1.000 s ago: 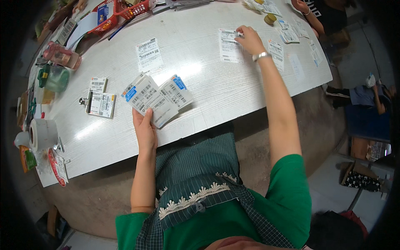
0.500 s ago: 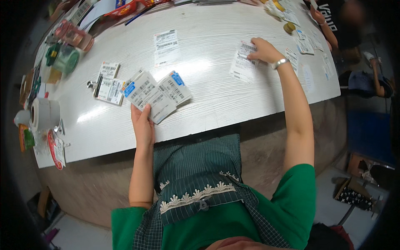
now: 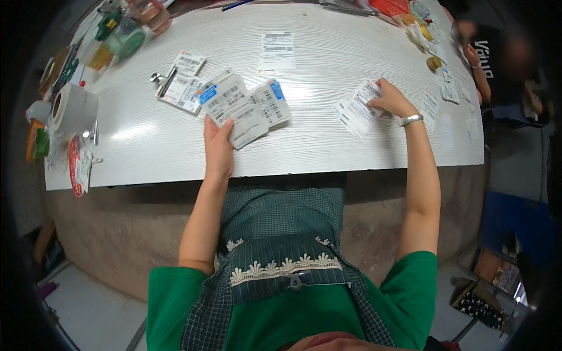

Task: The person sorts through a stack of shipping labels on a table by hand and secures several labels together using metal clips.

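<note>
My left hand grips a fanned bunch of printed labels, white with barcodes and some blue patches, held over the table's near side. The thumb lies on top; the other fingers are mostly hidden beneath. To the right, my right hand has thumb and fingers closed on the upper right edge of a few overlapping white barcode labels at the tabletop. Beyond the bunch, a single label sheet lies flat. Left of the bunch is a clipped stack of labels with a metal binder clip.
Plastic bottles stand at the far left. A roll of white tape or paper sits at the left edge. More labels and a small yellowish jar lie on the right. Another person is beyond the right corner.
The view has shifted and turned, so the table sits differently in it. My right thumb and fingers have drawn together on the labels. My left hand keeps its bunch.
</note>
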Demonstrator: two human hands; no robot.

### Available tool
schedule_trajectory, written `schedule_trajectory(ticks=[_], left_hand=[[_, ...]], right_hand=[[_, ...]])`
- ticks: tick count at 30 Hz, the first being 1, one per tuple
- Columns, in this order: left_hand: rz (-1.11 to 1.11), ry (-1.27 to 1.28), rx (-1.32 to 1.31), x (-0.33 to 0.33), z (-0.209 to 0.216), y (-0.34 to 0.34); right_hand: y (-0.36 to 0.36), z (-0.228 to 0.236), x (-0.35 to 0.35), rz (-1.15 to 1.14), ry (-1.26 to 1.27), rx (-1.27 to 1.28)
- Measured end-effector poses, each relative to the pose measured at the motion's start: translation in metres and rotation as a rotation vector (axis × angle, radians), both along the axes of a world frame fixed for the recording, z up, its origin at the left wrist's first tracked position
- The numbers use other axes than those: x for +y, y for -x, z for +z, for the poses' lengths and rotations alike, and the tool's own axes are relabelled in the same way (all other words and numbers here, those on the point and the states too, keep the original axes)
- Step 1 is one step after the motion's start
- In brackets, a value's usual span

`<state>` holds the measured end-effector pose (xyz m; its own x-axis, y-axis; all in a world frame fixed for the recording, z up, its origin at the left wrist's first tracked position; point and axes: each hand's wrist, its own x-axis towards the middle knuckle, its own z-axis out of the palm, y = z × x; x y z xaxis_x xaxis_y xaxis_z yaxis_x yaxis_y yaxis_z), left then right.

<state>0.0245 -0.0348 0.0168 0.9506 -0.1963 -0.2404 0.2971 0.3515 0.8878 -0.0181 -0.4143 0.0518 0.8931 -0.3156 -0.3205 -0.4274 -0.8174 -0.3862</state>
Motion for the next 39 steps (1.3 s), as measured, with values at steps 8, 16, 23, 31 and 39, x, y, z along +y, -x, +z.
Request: schedule_trajectory(ticks=[8,16,23,31,39], left_hand=[[-0.038,0.055,0.019,0.001,-0.006,-0.004],[-0.045,0.066,-0.087,-0.001,0.003,0.009],[-0.255,-0.303,-0.504,0.029,-0.017,0.003],[-0.126,-0.368,-0.334,0.032,-0.033,0.015],[-0.045,-0.382,-0.3,0.029,-0.009,0.009]], right_hand=[[0.028,0.001,0.112,0.025,-0.678,-0.374],[0.006,-0.011,0.213,-0.036,-0.4,-0.72],[0.008,-0.015,0.227,0.226,-0.422,-0.765],[-0.007,-0.006,0.222,0.241,-0.205,-0.684],[-0.187,-0.034,0.107,0.252,0.248,-0.394]])
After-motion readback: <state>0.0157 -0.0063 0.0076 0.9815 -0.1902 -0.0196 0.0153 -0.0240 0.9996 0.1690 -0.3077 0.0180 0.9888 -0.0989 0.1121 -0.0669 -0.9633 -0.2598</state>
